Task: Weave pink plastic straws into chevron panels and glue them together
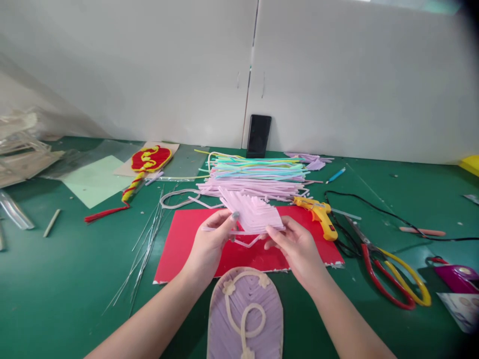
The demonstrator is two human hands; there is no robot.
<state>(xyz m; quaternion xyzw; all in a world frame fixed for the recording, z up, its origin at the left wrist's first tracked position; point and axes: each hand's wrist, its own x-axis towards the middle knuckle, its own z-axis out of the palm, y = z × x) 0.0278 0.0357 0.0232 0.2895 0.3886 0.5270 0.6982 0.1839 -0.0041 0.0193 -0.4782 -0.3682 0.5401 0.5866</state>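
Between my two hands is a panel of pale pink pipe cleaners (258, 214), laid side by side in a V-shaped pattern. My left hand (215, 239) is closed on its left end, thumb on top, with a loose strand sticking out to the left. The fingers of my right hand (294, 244) pinch the lower right corner. Under the hands lies a red board (179, 249) with a bent pink strip on it. Closer to me rests a rounded purple panel (245, 319) trimmed with cream cord and small flowers.
Bundled pastel pipe cleaners (258, 172) lie behind the hands, before an upright phone (259, 135). On the right are a yellow glue gun (318, 214) with its black cord and large scissors (389, 274). Thin wires (145, 249) and a red-and-yellow fan (149, 159) lie left.
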